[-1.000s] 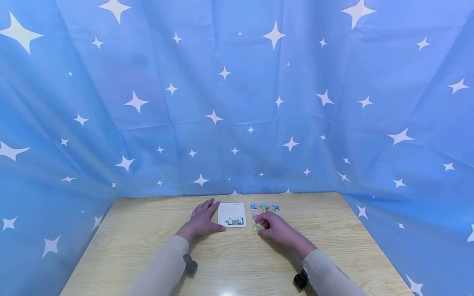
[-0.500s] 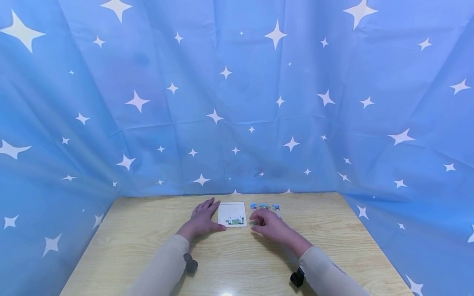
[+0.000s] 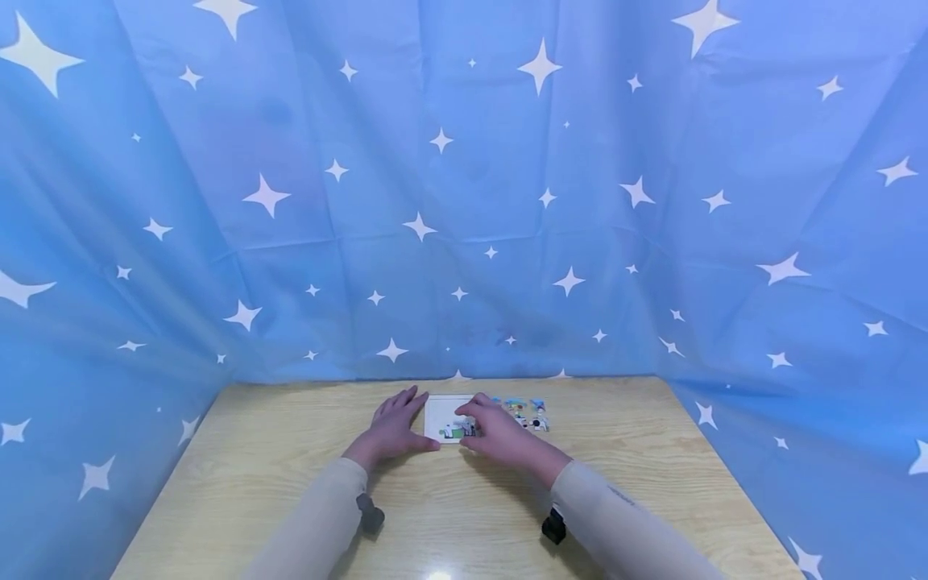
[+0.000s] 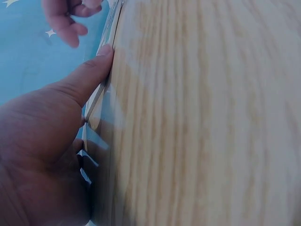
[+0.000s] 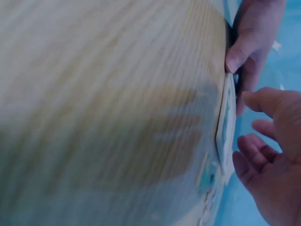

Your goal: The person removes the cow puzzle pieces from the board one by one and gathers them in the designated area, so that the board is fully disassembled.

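A shallow white puzzle board [image 3: 437,411] lies at the far middle of the table, with a green-and-white printed strip along its near edge. My left hand [image 3: 395,428] rests at its left side, fingers spread, thumb [image 4: 96,66] along the near edge. Over the board's right part is my right hand [image 3: 496,431], its thumb and fingers apart, with nothing visible between them in the right wrist view. It hides the board's right edge. Several colourful puzzle pieces [image 3: 538,415] lie right of the board, partly behind this hand; one greenish piece [image 5: 207,176] shows beside the board.
The wooden table [image 3: 449,503] extends toward me and to both sides. A blue curtain [image 3: 464,201] with white stars hangs behind the table and along its sides. Dark wrist cameras sit on both sleeves.
My right hand has moved left from the puzzle pieces to over the board. The green piece that lay by its fingertips no longer shows there. The left hand stays put.
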`<state>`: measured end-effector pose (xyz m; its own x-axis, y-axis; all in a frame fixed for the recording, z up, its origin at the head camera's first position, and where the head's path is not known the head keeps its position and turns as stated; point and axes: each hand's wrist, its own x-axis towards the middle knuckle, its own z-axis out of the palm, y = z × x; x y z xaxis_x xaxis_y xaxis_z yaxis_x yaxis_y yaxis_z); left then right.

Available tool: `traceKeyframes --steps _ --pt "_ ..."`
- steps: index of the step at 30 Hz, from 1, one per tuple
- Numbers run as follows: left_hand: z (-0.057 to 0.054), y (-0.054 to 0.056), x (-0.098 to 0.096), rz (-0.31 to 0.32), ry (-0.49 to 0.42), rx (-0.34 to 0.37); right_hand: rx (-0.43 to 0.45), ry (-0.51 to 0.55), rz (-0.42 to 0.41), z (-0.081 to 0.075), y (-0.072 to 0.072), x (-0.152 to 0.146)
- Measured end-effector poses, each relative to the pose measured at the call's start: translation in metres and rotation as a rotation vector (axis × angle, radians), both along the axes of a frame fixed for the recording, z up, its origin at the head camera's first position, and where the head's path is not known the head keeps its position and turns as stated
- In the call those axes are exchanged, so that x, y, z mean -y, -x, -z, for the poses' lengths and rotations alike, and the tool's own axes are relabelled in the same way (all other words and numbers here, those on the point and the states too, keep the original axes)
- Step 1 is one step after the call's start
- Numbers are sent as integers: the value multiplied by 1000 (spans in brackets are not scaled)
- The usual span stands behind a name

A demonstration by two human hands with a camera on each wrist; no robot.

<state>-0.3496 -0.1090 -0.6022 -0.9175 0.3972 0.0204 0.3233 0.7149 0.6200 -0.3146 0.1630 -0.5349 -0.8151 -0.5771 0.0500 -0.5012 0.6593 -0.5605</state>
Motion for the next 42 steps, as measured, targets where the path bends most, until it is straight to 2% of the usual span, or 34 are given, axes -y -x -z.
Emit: traceKeyframes --steps 8,13,22,30,36,38,42 --pt "-1 0 1 6 -11 4 -5 -150 -33 -5 8 17" --pt "-2 -1 0 6 -20 10 1 -182 -77 -2 14 19" --pt "0 -1 -1 13 -11 -9 16 -172 -78 3 14 16" --pt "3 1 0 9 -17 -13 -10 -161 -107 3 15 15" --pt "-3 -3 0 9 -22 -4 -34 -152 -138 5 16 15" --pt "-9 -7 0 14 -30 0 -40 -148 -143 6 16 15" --pt "-13 -9 -1 21 -23 -2 -34 -149 -133 7 17 16"
